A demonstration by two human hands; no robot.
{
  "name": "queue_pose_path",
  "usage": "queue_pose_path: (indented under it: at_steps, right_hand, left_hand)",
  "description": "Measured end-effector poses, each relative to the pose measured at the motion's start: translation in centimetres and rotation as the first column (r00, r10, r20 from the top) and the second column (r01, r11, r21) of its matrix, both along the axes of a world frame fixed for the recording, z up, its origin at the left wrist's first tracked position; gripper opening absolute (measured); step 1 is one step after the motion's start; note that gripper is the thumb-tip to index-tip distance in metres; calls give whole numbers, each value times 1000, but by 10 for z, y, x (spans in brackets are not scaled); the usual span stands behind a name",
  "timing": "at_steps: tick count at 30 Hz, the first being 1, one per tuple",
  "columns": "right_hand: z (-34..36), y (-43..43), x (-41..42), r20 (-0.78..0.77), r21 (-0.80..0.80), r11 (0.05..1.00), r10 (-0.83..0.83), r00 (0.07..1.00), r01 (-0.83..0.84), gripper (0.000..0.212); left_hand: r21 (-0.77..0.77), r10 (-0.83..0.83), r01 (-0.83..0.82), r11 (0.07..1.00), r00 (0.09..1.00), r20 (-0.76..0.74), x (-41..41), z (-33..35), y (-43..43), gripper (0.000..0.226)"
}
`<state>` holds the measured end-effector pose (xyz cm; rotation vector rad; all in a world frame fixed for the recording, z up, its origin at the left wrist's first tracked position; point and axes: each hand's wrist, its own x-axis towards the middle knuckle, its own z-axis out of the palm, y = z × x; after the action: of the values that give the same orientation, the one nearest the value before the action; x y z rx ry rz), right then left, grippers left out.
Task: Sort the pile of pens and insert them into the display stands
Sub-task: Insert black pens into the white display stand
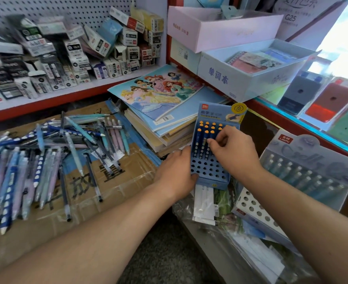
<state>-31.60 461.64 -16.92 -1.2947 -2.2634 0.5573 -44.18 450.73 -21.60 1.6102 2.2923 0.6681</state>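
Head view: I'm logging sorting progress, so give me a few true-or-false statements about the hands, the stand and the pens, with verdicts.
1. The blue display stand has empty holes in its front rows. True.
2. The left hand rests on the pile of pens. False: it grips the stand's left edge.
3. The right hand pinches a pen standing in the stand. True.
4. The pile of pens lies in a basket. False: it lies on cardboard.
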Motion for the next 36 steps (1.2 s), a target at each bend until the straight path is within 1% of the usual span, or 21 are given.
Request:
queue_pose_path:
  at_steps: [1,3,5,6,8,10,11,13,15,17,19,22,25,28,31,34,36]
  right_hand:
    - [4,-5,0,-15,3,999,32,999,-32,20]
    - [10,-19,-3,-101,-26,987,157,982,-160,16]
    - [14,-35,-8,-191,-57,951,289,938,-304,8]
    - [16,-43,-12,-229,-73,927,344,911,-368,9]
    - [24,-60,-23,-287,-107,873,432,855,-477,28]
    - [33,-78,-37,-309,-143,810,509,803,-568,44]
    - [36,-87,-45,-306,-161,777,547,779,-609,47]
    - [37,-104,-61,-254,-179,727,617,745,-663,50]
    - [33,-118,-78,-176,-174,696,674,718,-697,54]
    - [28,-129,-94,-122,-178,670,712,692,-721,58]
    - [24,-136,-111,-110,-189,660,721,684,-727,58]
    - [21,-141,-143,-101,-177,672,715,692,-719,56]
    - [16,-130,-185,-19,-131,688,718,696,-714,59]
    - [8,-100,-231,64,-162,669,741,669,-725,66]
    - [-1,-71,-278,187,-221,668,744,641,-711,74]
    - [-12,-55,-321,280,-194,656,749,600,-729,81]
    - [-17,-51,-344,313,-183,634,762,566,-752,78]
  left_hand:
    - [7,7,-7,1000,1000,-7,-1,5,-7,64]
    - [18,42,-41,999,999,-23,-7,16,-25,61]
    - [74,112,-112,991,994,5,-18,34,-48,57]
    - [111,148,-151,982,988,35,-25,44,-63,55]
    - [161,202,-214,964,975,87,-42,65,-94,55]
    - [143,264,-285,948,953,148,-61,81,-131,59]
    - [113,305,-328,938,935,183,-71,85,-150,61]
    - [20,393,-408,913,890,230,-92,89,-188,64]
    - [-74,471,-468,880,845,254,-108,89,-219,70]
    - [-108,530,-521,847,806,264,-120,89,-242,74]
    - [-99,571,-567,818,781,253,-130,88,-256,71]
    - [-90,621,-616,783,765,168,-152,84,-260,70]
    - [-113,637,-629,769,769,51,-190,76,-245,75]
    - [-177,605,-612,771,790,-95,-231,70,-222,77]
    - [-267,581,-601,753,798,-157,-266,61,-200,77]
    - [-325,572,-602,729,797,-194,-298,46,-186,78]
    - [-355,553,-600,717,799,-234,-314,39,-180,81]
